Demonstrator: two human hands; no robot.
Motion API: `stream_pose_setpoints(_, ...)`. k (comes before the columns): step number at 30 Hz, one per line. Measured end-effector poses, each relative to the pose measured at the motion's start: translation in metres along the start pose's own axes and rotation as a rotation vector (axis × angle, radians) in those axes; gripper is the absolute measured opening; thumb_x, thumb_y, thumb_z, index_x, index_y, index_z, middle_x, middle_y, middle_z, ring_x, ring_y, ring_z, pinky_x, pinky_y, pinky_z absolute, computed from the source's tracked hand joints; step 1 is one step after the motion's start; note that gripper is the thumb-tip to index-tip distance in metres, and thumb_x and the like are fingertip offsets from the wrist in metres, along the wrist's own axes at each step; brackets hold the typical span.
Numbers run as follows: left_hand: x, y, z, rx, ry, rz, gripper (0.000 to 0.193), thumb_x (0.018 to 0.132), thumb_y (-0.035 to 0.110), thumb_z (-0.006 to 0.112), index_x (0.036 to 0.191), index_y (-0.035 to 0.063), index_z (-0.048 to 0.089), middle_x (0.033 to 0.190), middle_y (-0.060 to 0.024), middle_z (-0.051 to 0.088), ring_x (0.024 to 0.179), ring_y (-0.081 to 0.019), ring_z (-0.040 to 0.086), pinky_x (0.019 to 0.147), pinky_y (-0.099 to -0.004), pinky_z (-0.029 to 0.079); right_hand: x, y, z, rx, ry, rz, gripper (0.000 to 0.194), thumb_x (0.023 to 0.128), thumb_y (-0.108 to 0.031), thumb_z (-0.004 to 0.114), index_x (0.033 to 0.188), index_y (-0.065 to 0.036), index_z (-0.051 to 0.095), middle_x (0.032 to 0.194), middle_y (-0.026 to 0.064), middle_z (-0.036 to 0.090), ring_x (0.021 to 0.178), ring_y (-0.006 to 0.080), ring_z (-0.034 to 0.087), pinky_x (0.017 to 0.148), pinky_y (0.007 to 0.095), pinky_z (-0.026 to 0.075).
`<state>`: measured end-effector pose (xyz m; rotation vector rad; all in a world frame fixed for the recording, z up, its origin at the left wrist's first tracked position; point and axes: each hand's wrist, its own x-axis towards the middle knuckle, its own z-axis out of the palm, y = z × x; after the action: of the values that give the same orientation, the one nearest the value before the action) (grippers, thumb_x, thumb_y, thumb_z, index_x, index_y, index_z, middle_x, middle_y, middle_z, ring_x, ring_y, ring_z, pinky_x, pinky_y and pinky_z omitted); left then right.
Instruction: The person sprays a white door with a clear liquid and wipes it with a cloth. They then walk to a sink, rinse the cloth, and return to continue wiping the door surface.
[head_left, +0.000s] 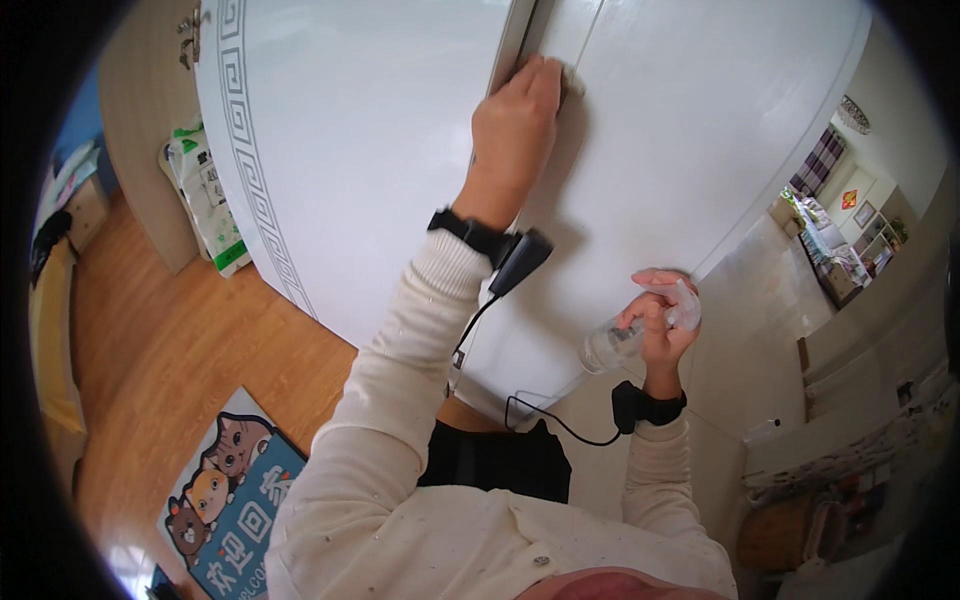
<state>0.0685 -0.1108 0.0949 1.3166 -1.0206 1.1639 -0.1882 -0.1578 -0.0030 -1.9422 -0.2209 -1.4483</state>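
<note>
My left hand (519, 135) is closed and pressed to the seam between a white door (375, 150) and the white panel (697, 135) beside it. A blurred beige-grey edge, seemingly of a cloth (574, 80), pokes out past the fingers; the hand hides the rest. Lower down at the right, my right hand (664, 319) grips a clear spray bottle (611, 345) around its neck and white trigger head (684, 306). The bottle tilts, its base towards the left, in front of the panel's lower edge. Black bands with cabled devices circle both wrists.
Keys (187, 52) hang at the door's far edge, which carries a grey meander border. Behind it stands a white-and-green bag (206, 195). A cat-patterned doormat (232, 495) lies on the wooden floor (300, 360). Pale tiles (757, 322) lead to a sofa (825, 232).
</note>
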Motion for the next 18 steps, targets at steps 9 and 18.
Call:
stream_pose_setpoints(9,-0.048,-0.003,-0.025,0.087,-0.002,0.15,0.021,0.079,0.007,0.062,0.1,0.0055,0.061,0.102,-0.0119,0.066,0.079,-0.0225,0.067,0.058,-0.031,0.055,-0.004,0.002,-0.003,0.023,0.034,0.126,0.032,0.091,-0.012,0.057,0.114,0.008,0.046,0.102,0.0234,0.06,0.053,0.0178,0.061,0.053,0.0294,0.052)
stream_pose_setpoints(18,-0.045,-0.001,-0.026,0.075,0.143,0.223,0.017,0.079,0.008,0.063,0.096,0.0097,0.065,0.101,-0.0048,0.066,0.073,-0.0235,0.066,0.056,-0.0332,0.053,-0.002,0.003,-0.003,-0.143,0.009,0.064,0.027,0.09,-0.006,0.053,0.113,0.009,0.047,0.1,0.0225,0.061,0.054,0.017,0.062,0.054,0.0279,0.051)
